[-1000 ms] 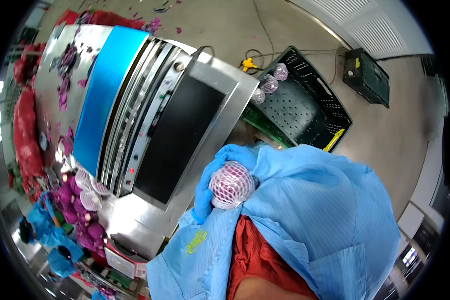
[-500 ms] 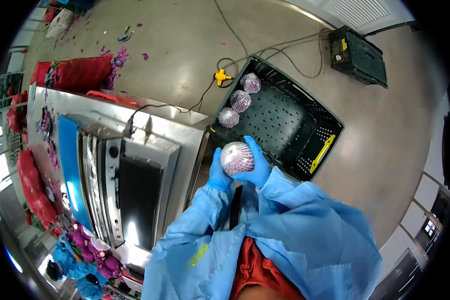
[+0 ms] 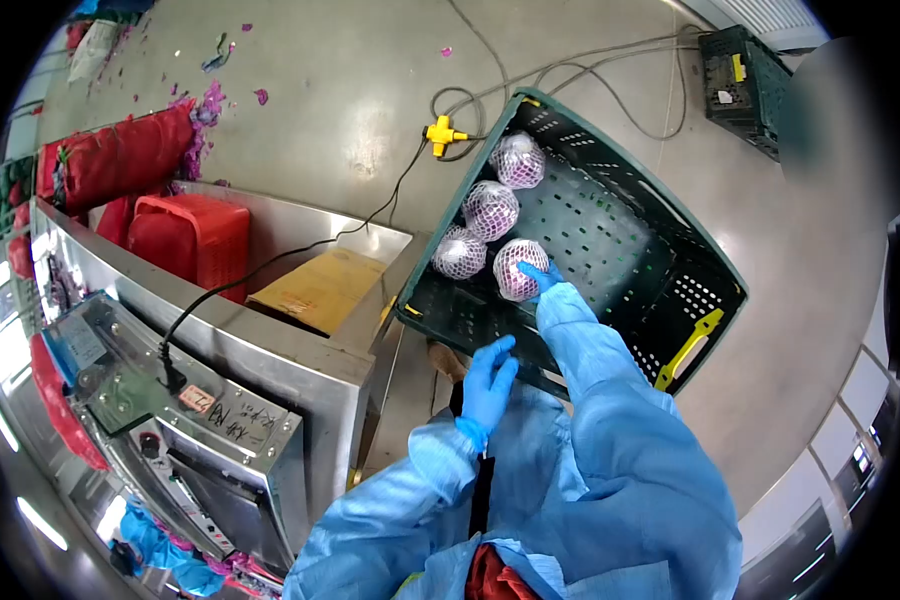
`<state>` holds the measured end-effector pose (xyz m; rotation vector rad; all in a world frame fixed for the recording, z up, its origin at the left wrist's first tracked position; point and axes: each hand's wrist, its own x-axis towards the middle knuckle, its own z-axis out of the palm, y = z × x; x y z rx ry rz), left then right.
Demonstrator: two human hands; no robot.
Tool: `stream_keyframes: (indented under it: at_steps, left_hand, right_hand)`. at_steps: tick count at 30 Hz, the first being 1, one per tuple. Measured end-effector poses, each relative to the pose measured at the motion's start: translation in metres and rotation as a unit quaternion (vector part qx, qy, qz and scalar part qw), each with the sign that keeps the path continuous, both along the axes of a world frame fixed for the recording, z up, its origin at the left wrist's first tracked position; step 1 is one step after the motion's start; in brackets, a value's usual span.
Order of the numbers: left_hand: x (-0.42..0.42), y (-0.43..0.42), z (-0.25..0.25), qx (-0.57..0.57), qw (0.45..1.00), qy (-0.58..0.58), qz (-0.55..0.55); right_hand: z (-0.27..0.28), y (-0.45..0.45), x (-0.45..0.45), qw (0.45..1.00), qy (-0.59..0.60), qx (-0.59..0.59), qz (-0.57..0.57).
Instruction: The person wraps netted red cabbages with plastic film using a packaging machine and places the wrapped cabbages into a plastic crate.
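Observation:
My right hand (image 3: 544, 279), in a blue glove, is inside the dark green crate (image 3: 690, 240) and grips a net-wrapped purple cabbage (image 3: 518, 268) from its right side. Part of that hand is hidden behind the sleeve and the cabbage. Three similar wrapped cabbages line the crate's left side: an upper one (image 3: 518, 161), a middle one (image 3: 490, 210) and a lower one (image 3: 459, 252). Gloved as well, my left hand (image 3: 487, 387) holds nothing. Its fingers are apart, near the crate's closest wall.
On the left stands a steel table (image 3: 300, 365) carrying a machine (image 3: 210, 430) with a black power cable. A red crate (image 3: 220, 240) and cardboard (image 3: 320, 288) sit beyond it. A yellow power connector (image 3: 442, 135) and cables lie on the floor. Another green crate (image 3: 745, 90) stands far right.
The cabbage held between both hands has moved forward into the crate, beside the other three, in my right hand. My left hand has let go. The view has shifted.

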<state>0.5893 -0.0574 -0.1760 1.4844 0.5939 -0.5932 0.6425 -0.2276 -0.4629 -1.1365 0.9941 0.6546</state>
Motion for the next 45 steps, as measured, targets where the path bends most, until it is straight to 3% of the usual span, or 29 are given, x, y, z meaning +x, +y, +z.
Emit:
stream_keyframes:
  at_steps: [1,4,7,12,16,18,20,21,22,25,26,29,36,39,42,45]
  left_hand:
    - [-0.008,0.007,0.001,0.003,1.000,0.015,-0.007]
    - [-0.033,0.023,0.007,0.012,1.000,0.025,-0.006]
    - [-0.049,0.032,0.008,-0.029,0.998,0.048,0.026]
    - [-0.052,0.025,0.002,-0.054,0.996,0.038,0.059]
    - [-0.042,0.017,0.011,-0.102,0.989,0.034,0.098]
    - [-0.036,0.023,0.023,-0.067,0.995,0.024,0.070]
    - [-0.033,0.028,0.031,-0.045,0.998,0.009,0.044]
    - [-0.026,0.030,0.047,-0.088,0.989,0.049,0.105]
    - [-0.035,0.039,0.038,-0.057,0.996,0.039,0.063]
    - [-0.029,0.052,0.061,-0.070,0.990,0.071,0.095]
    - [-0.031,0.057,0.063,-0.065,0.991,0.075,0.088]
    - [-0.041,0.067,0.072,-0.050,0.993,0.069,0.081]
    - [-0.043,0.065,0.114,-0.069,0.995,0.058,0.031]
    - [-0.041,0.067,0.140,-0.071,0.997,0.030,0.002]
    - [-0.039,0.067,0.173,-0.079,0.996,0.032,0.011]
    - [-0.043,0.076,0.189,-0.072,0.997,0.014,0.000]
  right_hand:
    - [-0.004,0.009,-0.002,0.997,-0.020,0.069,-0.042]
    - [-0.021,0.040,-0.028,0.987,-0.037,0.057,-0.148]
    - [-0.020,0.045,-0.037,0.992,0.074,0.015,-0.099]
    - [0.007,0.034,-0.026,0.991,0.111,0.002,0.068]
    - [0.032,0.031,-0.011,0.982,0.130,0.000,0.135]
    - [0.033,0.034,-0.012,0.986,0.087,0.013,0.145]
    - [0.022,0.048,-0.020,0.984,0.048,-0.056,0.164]
    - [0.011,0.053,-0.026,0.976,0.038,-0.123,0.176]
    - [0.000,0.056,-0.029,0.962,0.043,-0.196,0.186]
    - [-0.007,0.072,-0.033,0.916,0.105,-0.330,0.201]
    - [0.040,0.070,-0.016,0.917,0.169,-0.290,0.215]
    - [0.064,0.082,-0.004,0.887,0.214,-0.329,0.243]
    - [0.147,0.076,-0.001,0.870,0.134,-0.399,0.256]
    - [0.163,0.070,-0.002,0.855,0.150,-0.424,0.260]
    - [0.173,0.076,-0.002,0.772,0.172,-0.548,0.273]
    - [0.190,0.075,0.000,0.777,0.183,-0.548,0.252]
